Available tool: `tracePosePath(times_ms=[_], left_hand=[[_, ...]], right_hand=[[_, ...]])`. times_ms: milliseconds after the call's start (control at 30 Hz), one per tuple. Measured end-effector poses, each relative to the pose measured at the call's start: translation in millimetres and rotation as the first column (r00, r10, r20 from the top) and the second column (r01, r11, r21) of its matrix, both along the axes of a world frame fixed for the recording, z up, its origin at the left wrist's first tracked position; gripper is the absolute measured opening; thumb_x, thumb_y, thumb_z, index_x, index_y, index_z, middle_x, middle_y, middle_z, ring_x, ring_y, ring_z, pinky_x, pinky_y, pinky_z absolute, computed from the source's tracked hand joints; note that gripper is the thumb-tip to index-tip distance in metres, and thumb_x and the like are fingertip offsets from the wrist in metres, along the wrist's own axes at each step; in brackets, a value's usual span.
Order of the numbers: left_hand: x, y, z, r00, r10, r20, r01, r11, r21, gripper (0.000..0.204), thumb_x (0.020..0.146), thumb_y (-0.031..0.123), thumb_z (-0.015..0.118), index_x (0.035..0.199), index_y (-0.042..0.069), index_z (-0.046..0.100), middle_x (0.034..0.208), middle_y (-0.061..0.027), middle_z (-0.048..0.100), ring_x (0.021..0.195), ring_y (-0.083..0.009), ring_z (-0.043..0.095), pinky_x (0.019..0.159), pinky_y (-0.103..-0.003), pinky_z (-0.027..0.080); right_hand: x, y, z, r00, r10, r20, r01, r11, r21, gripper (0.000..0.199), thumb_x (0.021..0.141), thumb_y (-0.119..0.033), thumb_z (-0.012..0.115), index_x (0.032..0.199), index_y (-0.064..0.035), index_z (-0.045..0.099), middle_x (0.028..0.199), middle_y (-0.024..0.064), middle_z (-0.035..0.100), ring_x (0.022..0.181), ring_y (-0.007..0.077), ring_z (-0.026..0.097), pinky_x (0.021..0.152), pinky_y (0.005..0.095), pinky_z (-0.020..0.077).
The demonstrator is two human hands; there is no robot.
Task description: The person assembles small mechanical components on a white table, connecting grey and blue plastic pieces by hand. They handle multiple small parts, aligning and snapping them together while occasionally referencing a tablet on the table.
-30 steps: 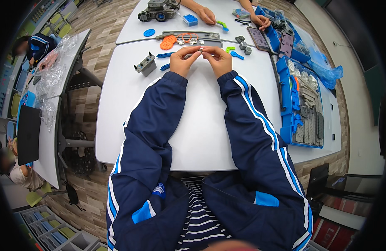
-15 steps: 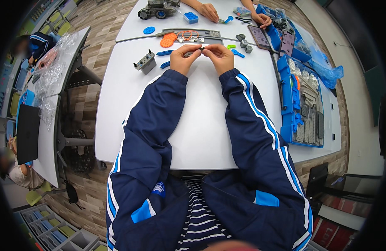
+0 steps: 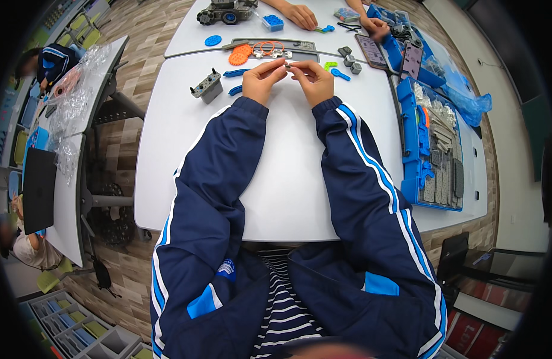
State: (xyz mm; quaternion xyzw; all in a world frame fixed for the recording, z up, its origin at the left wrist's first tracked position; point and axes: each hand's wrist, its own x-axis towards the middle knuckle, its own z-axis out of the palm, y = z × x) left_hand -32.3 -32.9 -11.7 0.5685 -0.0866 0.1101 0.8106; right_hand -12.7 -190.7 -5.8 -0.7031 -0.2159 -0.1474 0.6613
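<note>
Above the white table (image 3: 291,179), my left hand (image 3: 261,82) and my right hand (image 3: 313,82) meet fingertip to fingertip. Both pinch one small dark part (image 3: 288,66) between thumb and fingers; it is too small to name. Left of my left hand stands a grey block (image 3: 207,88) with black pegs on top. Two curved blue pieces (image 3: 235,73) lie between that block and the hand. Just beyond my right hand are a green piece (image 3: 330,66) and a blue lever-shaped piece (image 3: 340,75). Orange gears (image 3: 240,55) lie past my left hand.
A blue case (image 3: 411,152) of grey beams sits at the right, below two phones (image 3: 371,51). Grey cubes (image 3: 349,61), a blue gear (image 3: 213,40) and a wheeled robot model (image 3: 227,13) stand farther back. Across the table a co-worker's hand (image 3: 301,17) touches small parts.
My fingers have shifted slightly around the small dark part, which stays between them. Across the table, the co-worker's hand has moved a little to the right.
</note>
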Motion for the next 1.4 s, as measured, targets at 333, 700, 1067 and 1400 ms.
tracePosePath(times_ms=[333, 700, 1067, 1400], left_hand=[[2.4, 3.6, -0.9, 0.998, 0.025, -0.056, -0.023, 0.999, 0.03, 0.03, 0.092, 0.009, 0.072, 0.12, -0.003, 0.068, 0.113, -0.0147, 0.071, 0.099, -0.0204, 0.071, 0.085, -0.033, 0.062], [0.4, 0.6, 0.7, 1.0, -0.028, -0.003, 0.028, 0.999, -0.032, 0.03, 0.09, 0.005, 0.073, 0.119, -0.004, 0.069, 0.111, -0.0145, 0.071, 0.097, -0.019, 0.07, 0.085, -0.032, 0.061], [2.2, 4.2, -0.8, 1.0, 0.004, -0.01, -0.004, 1.0, 0.02, 0.029, 0.088, 0.006, 0.075, 0.115, -0.004, 0.069, 0.108, -0.0144, 0.072, 0.098, -0.0203, 0.071, 0.089, -0.032, 0.059], [-0.8, 3.6, 1.8, 1.0, -0.012, -0.015, 0.011, 0.999, -0.049, 0.027, 0.088, 0.004, 0.075, 0.113, -0.005, 0.071, 0.107, -0.0151, 0.073, 0.095, -0.0204, 0.071, 0.088, -0.03, 0.059]], right_hand=[[-3.2, 0.6, 3.0, 0.997, -0.036, 0.075, 0.04, 0.997, -0.061, 0.013, 0.091, -0.006, 0.071, 0.102, -0.0006, 0.07, 0.101, 0.0095, 0.074, 0.093, 0.0178, 0.073, 0.076, 0.0286, 0.0598], [-2.7, 1.8, 2.0, 0.999, 0.052, -0.014, -0.051, 0.998, 0.025, 0.01, 0.091, -0.001, 0.068, 0.101, 0.0028, 0.068, 0.099, 0.0103, 0.071, 0.092, 0.0176, 0.072, 0.074, 0.0298, 0.0632], [-4.7, 3.0, 3.6, 0.999, 0.047, 0.027, -0.046, 0.999, -0.02, 0.012, 0.09, -0.002, 0.071, 0.101, 0.0015, 0.07, 0.099, 0.0093, 0.072, 0.091, 0.0156, 0.072, 0.074, 0.028, 0.0623], [-6.5, 3.7, 4.1, 0.998, 0.065, 0.021, -0.065, 0.998, 0.008, 0.011, 0.089, -0.001, 0.071, 0.1, 0.0007, 0.071, 0.1, 0.0083, 0.072, 0.091, 0.0154, 0.071, 0.075, 0.0282, 0.0622]])
